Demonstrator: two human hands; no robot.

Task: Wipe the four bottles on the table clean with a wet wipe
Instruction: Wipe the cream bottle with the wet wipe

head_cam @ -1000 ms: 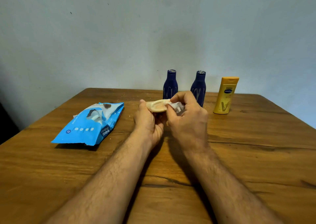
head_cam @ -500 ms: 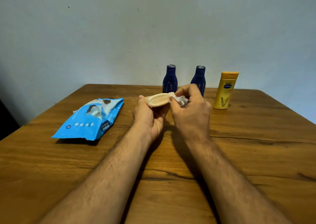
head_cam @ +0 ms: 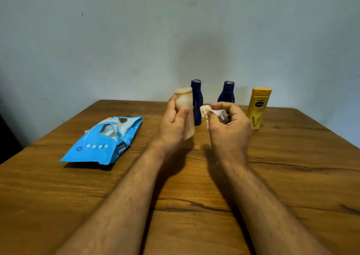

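Note:
My left hand (head_cam: 174, 125) grips a small cream bottle (head_cam: 185, 106) and holds it upright above the wooden table (head_cam: 194, 186); the bottle looks blurred. To its right my right hand (head_cam: 228, 127) holds a crumpled white wet wipe (head_cam: 211, 112), a short gap away from the bottle. Behind my hands two dark blue bottles (head_cam: 196, 100) (head_cam: 227, 93) stand near the table's back edge. A yellow bottle (head_cam: 258, 108) stands to their right.
A blue wet-wipe pack (head_cam: 103, 140) lies on the table at the left, its flap open with a wipe sticking out. A pale wall rises right behind the table's back edge.
My left hand has turned the cream bottle from lying sideways to upright and raised it. My right hand with the wipe has come off the bottle and moved right.

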